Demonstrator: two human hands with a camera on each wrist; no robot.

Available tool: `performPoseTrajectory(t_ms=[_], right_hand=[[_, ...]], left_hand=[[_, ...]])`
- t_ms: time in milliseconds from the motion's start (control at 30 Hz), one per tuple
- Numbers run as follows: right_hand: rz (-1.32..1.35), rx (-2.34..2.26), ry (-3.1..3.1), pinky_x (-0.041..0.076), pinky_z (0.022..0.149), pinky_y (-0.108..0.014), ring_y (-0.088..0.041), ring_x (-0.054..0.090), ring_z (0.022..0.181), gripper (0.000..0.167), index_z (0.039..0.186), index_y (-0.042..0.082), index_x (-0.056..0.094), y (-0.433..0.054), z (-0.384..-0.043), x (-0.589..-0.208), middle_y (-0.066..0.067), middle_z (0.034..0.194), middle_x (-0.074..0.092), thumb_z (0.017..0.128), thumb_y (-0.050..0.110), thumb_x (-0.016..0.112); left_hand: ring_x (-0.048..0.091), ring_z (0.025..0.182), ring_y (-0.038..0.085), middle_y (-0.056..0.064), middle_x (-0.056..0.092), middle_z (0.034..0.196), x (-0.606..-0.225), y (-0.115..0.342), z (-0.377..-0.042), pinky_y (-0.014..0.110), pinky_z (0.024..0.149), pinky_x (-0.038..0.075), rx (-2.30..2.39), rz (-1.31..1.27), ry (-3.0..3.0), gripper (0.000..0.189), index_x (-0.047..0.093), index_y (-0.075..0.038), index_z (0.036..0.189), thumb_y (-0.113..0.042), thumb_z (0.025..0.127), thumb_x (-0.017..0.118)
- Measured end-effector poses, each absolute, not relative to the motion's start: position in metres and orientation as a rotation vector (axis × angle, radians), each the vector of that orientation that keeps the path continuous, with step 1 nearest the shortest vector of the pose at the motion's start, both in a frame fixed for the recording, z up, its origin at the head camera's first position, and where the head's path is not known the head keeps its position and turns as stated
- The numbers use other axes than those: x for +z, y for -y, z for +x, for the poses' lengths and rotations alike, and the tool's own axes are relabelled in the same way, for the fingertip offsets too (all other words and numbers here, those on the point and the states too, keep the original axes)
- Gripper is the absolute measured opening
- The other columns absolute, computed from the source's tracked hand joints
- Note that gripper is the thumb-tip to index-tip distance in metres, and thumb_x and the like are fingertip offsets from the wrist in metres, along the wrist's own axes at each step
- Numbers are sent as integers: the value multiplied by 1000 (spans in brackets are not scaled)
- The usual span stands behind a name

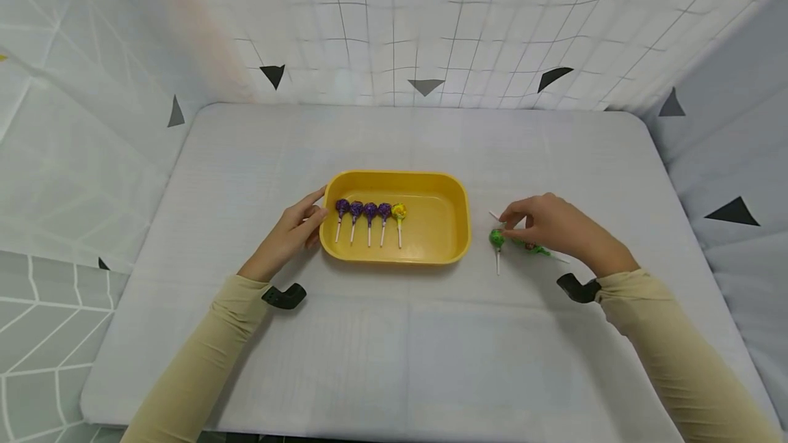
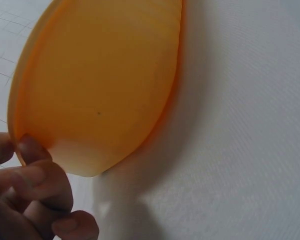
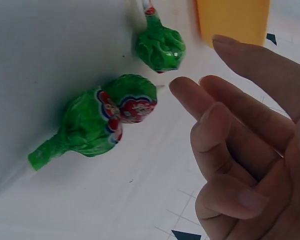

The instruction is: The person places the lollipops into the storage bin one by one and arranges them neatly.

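In the head view a yellow plastic tray (image 1: 438, 227) holds a row of lollipops: several purple lollipops (image 1: 371, 210) and, at the right end, one yellow lollipop (image 1: 399, 211). The left hand (image 1: 295, 227) pinches the tray's left rim between thumb and fingers, as the left wrist view also shows. Right of the tray, the right hand (image 1: 557, 227) hovers over green-wrapped lollipops with nothing in its fingers. One green lollipop (image 3: 160, 49) lies apart, near its fingertips. Two more, a nearer green lollipop (image 3: 90, 125) and a farther green lollipop (image 3: 132, 97), lie against each other, partly hidden by the hand in the head view.
A white cloth covers the table (image 1: 406, 347). Behind it stands a white curtain (image 1: 418, 26) with a grid pattern, and pale sheets hang at both sides. Dark wrist cameras sit on the left wrist (image 1: 284, 296) and right wrist (image 1: 579, 288).
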State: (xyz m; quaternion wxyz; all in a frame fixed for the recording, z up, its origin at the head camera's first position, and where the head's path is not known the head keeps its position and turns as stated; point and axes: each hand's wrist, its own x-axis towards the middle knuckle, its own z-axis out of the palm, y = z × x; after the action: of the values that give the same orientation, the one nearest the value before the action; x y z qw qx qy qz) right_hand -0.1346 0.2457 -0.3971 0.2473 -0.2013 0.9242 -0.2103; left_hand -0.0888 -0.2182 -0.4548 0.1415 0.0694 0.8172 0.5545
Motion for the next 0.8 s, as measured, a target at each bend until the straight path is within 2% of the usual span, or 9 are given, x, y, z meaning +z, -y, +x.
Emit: performPoseTrajectory(t_ms=[233,467,800], right_hand=[[-605,-445,-2593,54,69,-32,-11,66,78,25,110,16,79,-245,-136,-410,1,99,79,90,29,82],[-628,-399,-2616,57,76,-40,-17,70,89,22,108,17,81,-241,-133,-415,1,102,79,89,30,82],[-657,-392,-2642,56,74,-37,-14,67,84,16,101,20,81,-241,-134,-420,3,98,79,88,29,84]], left_hand=[[47,64,16,12,52,86,-454,218,-89,27,58,42,1594,200,-2357,55,32,-22,163,-35,112,46],[47,63,16,11,53,85,-453,217,-89,28,57,42,1585,205,-2366,55,32,-21,163,-35,112,46],[47,65,15,12,53,88,-452,216,-89,26,58,42,1586,177,-2364,55,33,-22,163,-36,112,46]])
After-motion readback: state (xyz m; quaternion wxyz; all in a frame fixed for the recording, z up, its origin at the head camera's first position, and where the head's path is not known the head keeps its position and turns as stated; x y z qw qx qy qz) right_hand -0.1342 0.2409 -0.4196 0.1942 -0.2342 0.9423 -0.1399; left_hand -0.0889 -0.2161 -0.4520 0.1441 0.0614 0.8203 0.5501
